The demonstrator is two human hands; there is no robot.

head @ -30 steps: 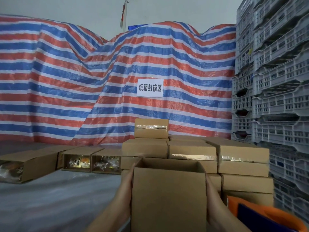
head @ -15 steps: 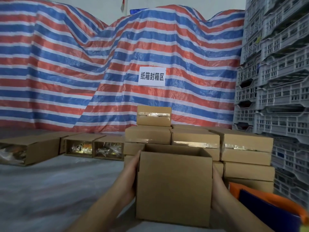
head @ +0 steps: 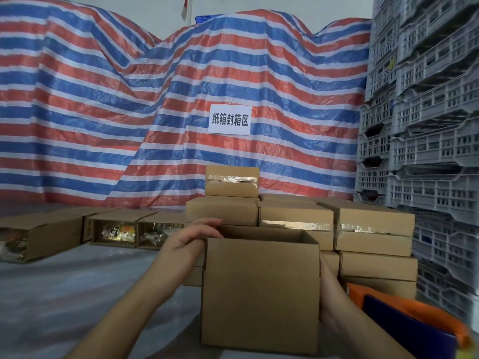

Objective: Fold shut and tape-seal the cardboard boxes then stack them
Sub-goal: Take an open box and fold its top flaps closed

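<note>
An open-topped cardboard box (head: 260,294) stands upright right in front of me on the plastic-covered table (head: 64,294). My left hand (head: 191,235) rests at the box's top left edge, fingers curled over the rim. My right hand (head: 330,301) presses flat against the box's right side, mostly hidden behind it. Behind the box rises a stack of taped, sealed boxes (head: 298,221), with one small sealed box (head: 232,182) on top.
Several open boxes lying on their sides (head: 114,229) with packets inside line the left. Grey plastic crates (head: 425,125) are piled high on the right. An orange and blue object (head: 412,325) sits at the lower right. A striped tarp (head: 129,99) with a paper sign (head: 230,119) hangs behind.
The box has come down lower and nearer to the table. My left hand slid from the box's left side up to its top rim.
</note>
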